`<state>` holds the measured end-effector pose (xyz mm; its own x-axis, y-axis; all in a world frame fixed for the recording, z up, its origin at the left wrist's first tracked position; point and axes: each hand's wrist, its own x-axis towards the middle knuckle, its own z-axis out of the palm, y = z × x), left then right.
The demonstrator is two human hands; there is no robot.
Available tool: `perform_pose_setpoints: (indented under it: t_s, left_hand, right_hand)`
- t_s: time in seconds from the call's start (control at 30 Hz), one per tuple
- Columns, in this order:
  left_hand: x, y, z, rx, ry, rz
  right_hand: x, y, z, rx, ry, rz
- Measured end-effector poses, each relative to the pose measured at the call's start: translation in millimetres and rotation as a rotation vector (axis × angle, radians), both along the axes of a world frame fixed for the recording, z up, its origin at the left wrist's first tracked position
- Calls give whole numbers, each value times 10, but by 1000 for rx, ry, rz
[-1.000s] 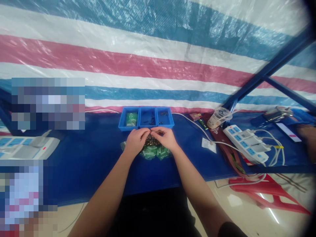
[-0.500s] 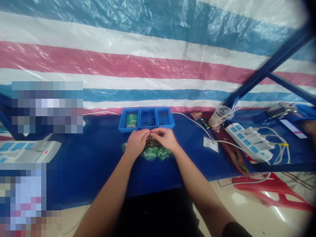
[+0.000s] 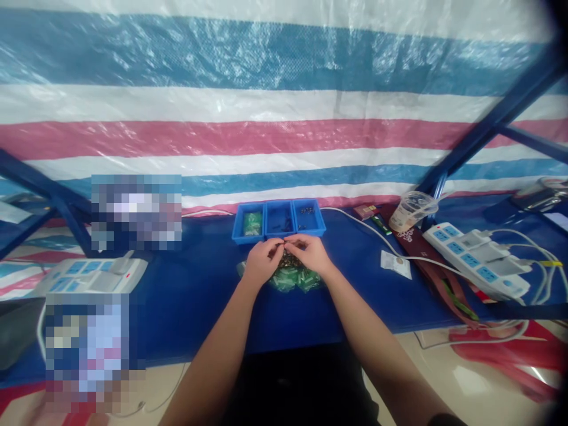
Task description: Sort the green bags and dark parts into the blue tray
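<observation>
**Two hands meet over a little pile of parts**

The left hand (image 3: 262, 262) and the right hand (image 3: 311, 253) are close together, and their fingertips almost touch. Both hands are curled, and the fingers pinch at something very small between them. It is too tiny to make out. Right under the fingers lies a small pile of dark metal bits (image 3: 288, 260). That pile sits on a heap of green parts (image 3: 293, 279), near the middle of the blue table (image 3: 190, 307).

Just behind the hands, toward the far edge of the table, stands a blue tray (image 3: 279, 219) with three boxes in a row. The left box holds green things, and the other two hold small dark things.

Toward the right edge lies a white power strip (image 3: 477, 267) with cords plugged in. A clear plastic cup (image 3: 410, 211) stands near the far right edge. A small white packet (image 3: 396, 264) lies between the hands and the power strip. Another white power strip (image 3: 91, 274) lies toward the left edge.

A striped sheet (image 3: 266, 106) of blue, white and pink hangs behind the table.
</observation>
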<state>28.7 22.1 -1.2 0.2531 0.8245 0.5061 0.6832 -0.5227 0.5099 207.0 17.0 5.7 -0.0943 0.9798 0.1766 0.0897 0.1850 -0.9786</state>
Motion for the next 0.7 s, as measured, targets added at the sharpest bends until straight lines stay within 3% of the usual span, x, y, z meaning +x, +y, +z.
perform_pose_setpoints:
  t_s: [0.37, 0.7]
  left_hand:
    - [2, 8, 1, -17, -1, -58]
    - [-5, -3, -11, -31, 43, -18]
  right_hand:
    - [-30, -2, -47, -33, 152, 26]
    - [-29, -15, -35, -4, 70, -3]
